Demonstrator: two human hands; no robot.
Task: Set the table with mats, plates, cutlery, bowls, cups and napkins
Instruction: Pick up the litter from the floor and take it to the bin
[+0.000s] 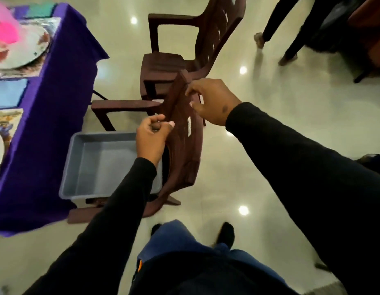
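— While the table sits at the far left under its purple cloth, where do the set pieces lie?

— On top of it: a round plate on a shiny mat near the far corner, a blue napkin nearer, then a patterned mat at the frame's edge. The cloth's corner hangs just beside the grey tub.

— And the hands?

— Both are at the back of the near brown chair. The left hand is curled at its left edge, the right hand pinches near its top; blur makes the exact hold uncertain. The tub rests on that chair's seat.

— Room to move?

— A second brown chair stands just beyond. Glossy floor lies open to the right, with another person's legs well apart at the top.
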